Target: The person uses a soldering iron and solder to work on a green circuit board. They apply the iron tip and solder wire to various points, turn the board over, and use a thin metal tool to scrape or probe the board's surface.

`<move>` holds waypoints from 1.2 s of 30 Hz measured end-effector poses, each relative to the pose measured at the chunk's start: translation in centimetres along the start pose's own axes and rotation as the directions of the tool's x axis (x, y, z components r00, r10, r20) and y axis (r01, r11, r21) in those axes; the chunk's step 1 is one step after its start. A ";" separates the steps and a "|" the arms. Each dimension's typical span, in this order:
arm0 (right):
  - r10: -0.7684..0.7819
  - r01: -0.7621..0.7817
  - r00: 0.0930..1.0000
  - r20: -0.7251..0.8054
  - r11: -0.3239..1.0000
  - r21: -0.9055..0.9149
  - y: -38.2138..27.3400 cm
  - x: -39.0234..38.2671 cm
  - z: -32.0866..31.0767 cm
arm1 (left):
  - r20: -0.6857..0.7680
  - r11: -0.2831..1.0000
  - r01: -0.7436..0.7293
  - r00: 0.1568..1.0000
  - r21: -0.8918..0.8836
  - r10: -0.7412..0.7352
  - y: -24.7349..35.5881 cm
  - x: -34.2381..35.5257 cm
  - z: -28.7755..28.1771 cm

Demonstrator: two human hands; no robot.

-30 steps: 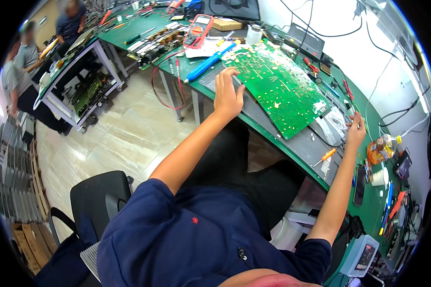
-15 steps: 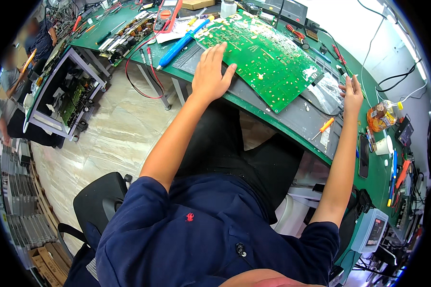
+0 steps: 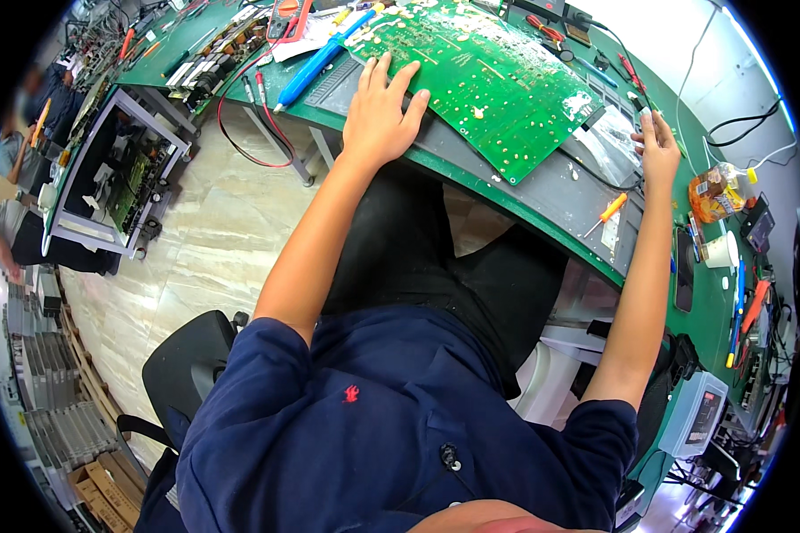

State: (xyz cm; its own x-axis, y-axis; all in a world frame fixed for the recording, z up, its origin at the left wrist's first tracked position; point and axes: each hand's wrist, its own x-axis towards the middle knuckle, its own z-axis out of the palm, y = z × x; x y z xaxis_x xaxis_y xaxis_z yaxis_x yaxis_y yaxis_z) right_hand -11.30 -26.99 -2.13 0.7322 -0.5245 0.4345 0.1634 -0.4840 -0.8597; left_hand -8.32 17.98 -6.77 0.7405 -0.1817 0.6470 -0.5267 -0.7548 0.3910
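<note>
A large green circuit board [image 3: 498,98], dotted with solder pads and whitish residue, lies on a grey mat [image 3: 453,147] at a slant. My left hand [image 3: 380,115] is at the board's left edge, palm down, fingers spread and holding nothing. Whether its fingertips touch the board I cannot tell. On the far side of the board, my right hand [image 3: 658,149] is by a clear plastic bag [image 3: 606,147], its fingers extended and slightly bent. Nothing shows in its grasp, though its fingertips are close to a dark cable. Below the bag lies a small screwdriver with an orange handle [image 3: 612,207].
A thick blue pen-shaped tool [image 3: 316,73] and a red multimeter [image 3: 288,18] with leads lie left of the board. At right are a bottle of amber contents [image 3: 718,193], a paper cup [image 3: 720,250] and a phone [image 3: 684,266]. Two people are at far left.
My view has shifted, so the bench and board appear higher in the picture. The left hand's fingers have spread a little. The right hand stays beside the plastic bag.
</note>
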 end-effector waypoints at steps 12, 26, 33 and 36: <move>-0.007 0.004 0.998 0.069 0.999 0.036 0.6 0.2 -0.4 | -0.015 0.999 0.018 1.000 -0.034 -0.018 0.0 0.1 -0.1; -0.064 0.065 0.998 -0.011 0.996 0.055 0.4 0.0 -0.5 | 0.010 1.000 0.002 1.000 0.020 -0.003 0.1 0.3 0.1; -0.072 0.092 0.978 -0.196 0.991 0.095 -0.4 -0.5 -0.5 | 0.024 1.000 0.015 1.000 0.013 -0.015 0.0 0.1 0.0; -0.069 0.099 0.970 -0.234 0.987 0.123 0.2 0.3 -0.7 | 0.021 1.000 0.012 1.000 0.013 -0.013 0.1 0.2 0.0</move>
State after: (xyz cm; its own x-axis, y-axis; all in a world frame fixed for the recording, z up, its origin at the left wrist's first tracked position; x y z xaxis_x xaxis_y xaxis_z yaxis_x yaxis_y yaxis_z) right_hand -11.51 -27.71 -1.96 0.5441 -0.6394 0.5432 0.3153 -0.4442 -0.8386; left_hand -8.22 17.88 -6.55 0.7557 -0.1853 0.6281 -0.5121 -0.7650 0.3905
